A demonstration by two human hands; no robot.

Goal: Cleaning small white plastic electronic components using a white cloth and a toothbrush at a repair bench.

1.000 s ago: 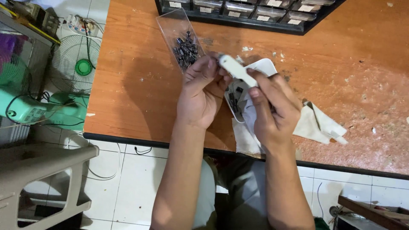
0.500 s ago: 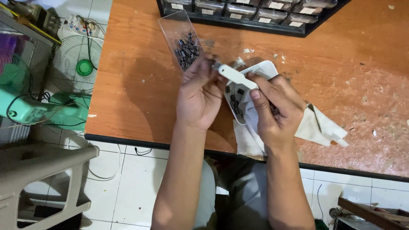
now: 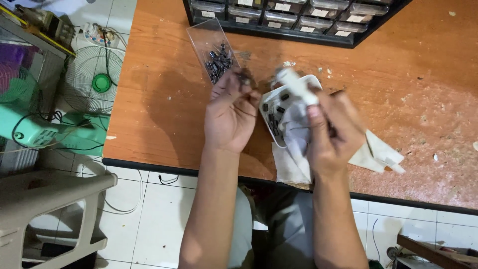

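The left hand (image 3: 230,117) pinches a small dark part (image 3: 243,77) just beside the clear bag (image 3: 211,55) of parts. The right hand (image 3: 332,130) grips a white tool (image 3: 297,85) over the white tray (image 3: 273,99), right of that bag on the table (image 3: 408,89).

Motion-blurred white piece (image 3: 298,85) above the right hand (image 3: 332,134); parts cabinet (image 3: 294,17) cut off by the top edge.

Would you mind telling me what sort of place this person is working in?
Probably a small electronics repair workshop: a scuffed wooden workbench, a rack of small parts drawers at its far edge, and a clear bag of small dark components beside the hands. A fan stands on the tiled floor.
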